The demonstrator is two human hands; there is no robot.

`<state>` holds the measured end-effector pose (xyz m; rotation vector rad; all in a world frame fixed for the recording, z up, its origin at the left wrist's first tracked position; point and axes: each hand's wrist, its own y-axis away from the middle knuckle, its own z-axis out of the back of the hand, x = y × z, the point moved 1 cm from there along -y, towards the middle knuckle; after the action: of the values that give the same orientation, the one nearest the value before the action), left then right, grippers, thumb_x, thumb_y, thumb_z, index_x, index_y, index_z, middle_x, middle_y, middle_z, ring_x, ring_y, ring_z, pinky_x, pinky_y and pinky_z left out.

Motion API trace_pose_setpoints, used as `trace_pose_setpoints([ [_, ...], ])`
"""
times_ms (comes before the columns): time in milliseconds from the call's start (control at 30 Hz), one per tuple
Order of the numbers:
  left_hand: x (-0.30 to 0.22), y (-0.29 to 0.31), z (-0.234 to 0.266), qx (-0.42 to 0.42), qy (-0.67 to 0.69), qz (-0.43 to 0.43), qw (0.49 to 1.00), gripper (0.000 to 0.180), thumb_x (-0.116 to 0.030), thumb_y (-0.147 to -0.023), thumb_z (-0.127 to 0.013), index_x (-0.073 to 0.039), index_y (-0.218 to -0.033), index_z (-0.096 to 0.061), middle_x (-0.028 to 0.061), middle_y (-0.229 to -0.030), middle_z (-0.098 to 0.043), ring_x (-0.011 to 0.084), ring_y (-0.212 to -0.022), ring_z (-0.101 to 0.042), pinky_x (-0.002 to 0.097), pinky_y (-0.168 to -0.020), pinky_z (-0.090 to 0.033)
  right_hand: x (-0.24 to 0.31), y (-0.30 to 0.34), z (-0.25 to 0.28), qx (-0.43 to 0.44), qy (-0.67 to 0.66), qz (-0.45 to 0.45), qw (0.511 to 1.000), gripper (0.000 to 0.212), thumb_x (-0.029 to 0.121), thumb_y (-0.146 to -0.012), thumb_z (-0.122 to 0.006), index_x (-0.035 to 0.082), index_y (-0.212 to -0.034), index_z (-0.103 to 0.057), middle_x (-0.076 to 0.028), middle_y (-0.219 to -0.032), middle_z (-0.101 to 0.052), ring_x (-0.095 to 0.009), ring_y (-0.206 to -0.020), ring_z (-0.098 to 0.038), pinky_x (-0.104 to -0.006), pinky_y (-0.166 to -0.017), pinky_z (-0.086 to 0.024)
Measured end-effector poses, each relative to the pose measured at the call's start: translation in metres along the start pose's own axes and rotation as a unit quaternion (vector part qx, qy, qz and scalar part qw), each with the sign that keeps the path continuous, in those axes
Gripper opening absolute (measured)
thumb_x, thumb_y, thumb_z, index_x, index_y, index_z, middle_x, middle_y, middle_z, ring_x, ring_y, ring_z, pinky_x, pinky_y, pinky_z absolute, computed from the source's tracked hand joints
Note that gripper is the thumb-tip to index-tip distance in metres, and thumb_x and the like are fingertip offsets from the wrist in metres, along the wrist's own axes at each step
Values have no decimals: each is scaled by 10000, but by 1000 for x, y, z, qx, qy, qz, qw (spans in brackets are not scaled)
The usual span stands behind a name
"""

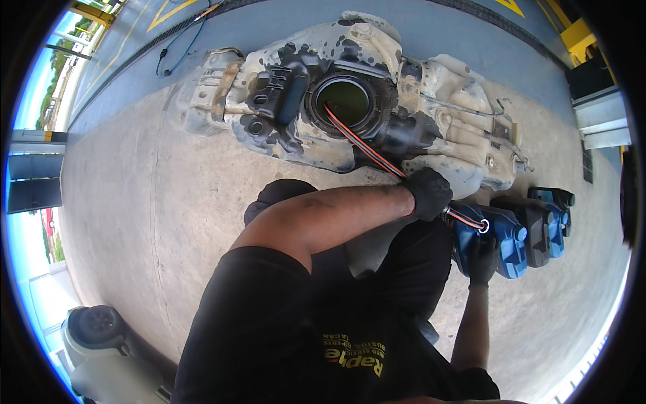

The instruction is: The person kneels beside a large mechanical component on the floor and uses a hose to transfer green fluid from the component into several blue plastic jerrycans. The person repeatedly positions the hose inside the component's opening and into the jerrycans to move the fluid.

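A large dirt-caked fuel tank [296, 145] lies on the floor ahead, with a round opening [350, 97] that shows dark greenish liquid. From that opening an orange-and-black striped hose [367, 149] runs right and toward me, down into the white-ringed mouth of a blue jug [464, 236]. My left hand [429, 193], in a black glove, crosses over to the right and is closed around the hose between tank and jug. Below the jug's mouth, my gloved right hand [483, 261] grips the blue jug; its fingers are partly hidden.
Beside the held jug stands a row of several jugs: a capped blue jug [513, 249], a dark jug [537, 232] and others behind. A thin cable [182, 57] lies on the floor at the far left. A vehicle [111, 357] is at the lower left, yellow posts [577, 40] at the upper right.
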<state>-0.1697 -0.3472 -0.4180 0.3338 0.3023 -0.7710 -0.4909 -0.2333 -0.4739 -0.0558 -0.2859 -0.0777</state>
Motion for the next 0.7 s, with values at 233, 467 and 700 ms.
trace_pose_setpoints([
  [233, 9, -3, -3, 9, 50, -32, 998, 242, -252, -836, -687, -100, -957, -831, 142, -977, -810, 330, -961, -782, 483, -855, -600, -3, -8, -7, 32, 32, 3, 999, 409, 311, -1046, -663, 41, -1353, -665, -243, -1246, -690, -474, -1165, -654, -560, -946, -529],
  [467, 7, -13, -19, -52, 3, -35, 998, 222, -297, -866, -710, -133, -957, -830, 105, -905, -786, 287, -884, -752, 487, -723, -535, -12, -7, -18, 29, 76, 42, 996, 420, 261, -1093, -598, 19, -1437, -617, -261, -1288, -661, -473, -1201, -618, -543, -990, -502],
  [700, -26, -46, -36, -53, -135, 20, 989, 206, -233, -881, -708, -130, -1007, -834, 63, -916, -741, 295, -831, -652, 464, -634, -399, -30, -7, -21, 70, 117, 34, 990, 447, 275, -1084, -628, 3, -1438, -596, -260, -1253, -653, -488, -1155, -633, -559, -948, -518],
])
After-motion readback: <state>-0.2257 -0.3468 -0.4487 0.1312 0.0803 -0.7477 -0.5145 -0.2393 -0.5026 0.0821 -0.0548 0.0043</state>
